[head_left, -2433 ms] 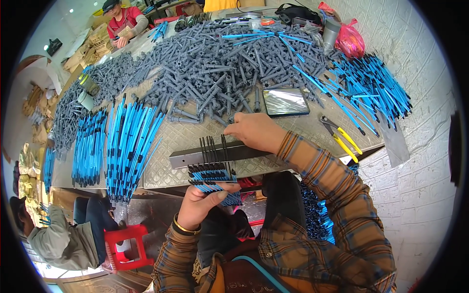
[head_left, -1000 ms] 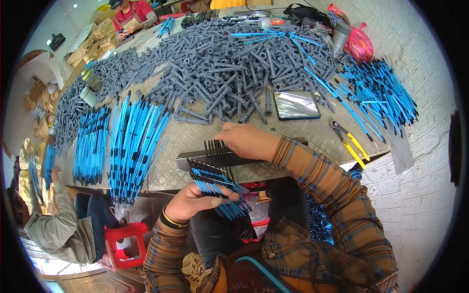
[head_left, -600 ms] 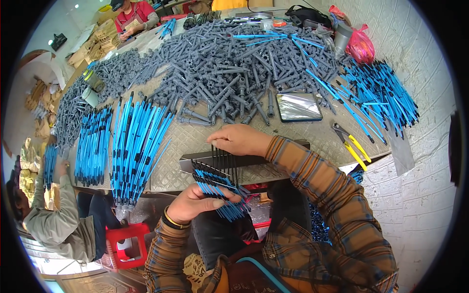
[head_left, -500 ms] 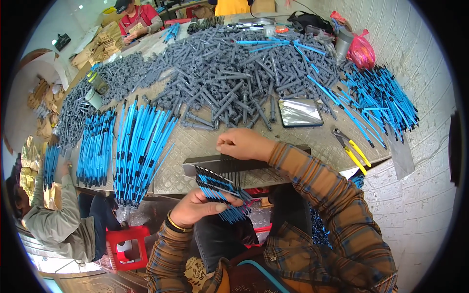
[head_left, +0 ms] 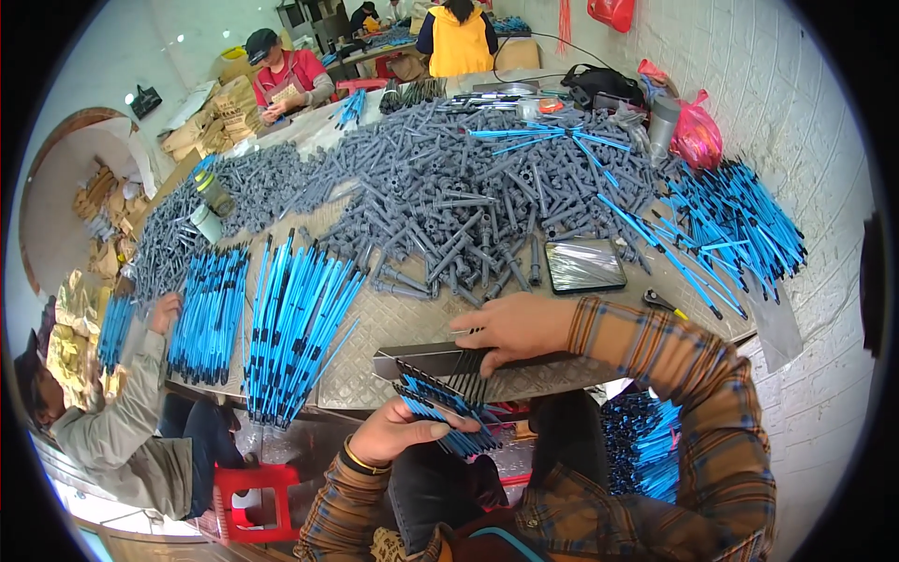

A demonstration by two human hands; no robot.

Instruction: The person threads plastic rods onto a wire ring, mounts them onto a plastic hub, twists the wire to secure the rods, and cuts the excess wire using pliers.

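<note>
Left hand closed round a fanned bundle of blue rods, held just below the table edge – raised slightly nearer the edge than a moment ago. Right hand lies flat, fingers pressing a row of thin dark rods onto the grey metal bar; it has shifted a little along that bar. Likely another rod is being seated – grey tube pile behind untouched

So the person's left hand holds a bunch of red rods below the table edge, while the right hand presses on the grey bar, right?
Not quite: the head view shows the rods in the left hand are blue with dark ends, not red. The right hand does press on the grey bar at the table edge.
</note>
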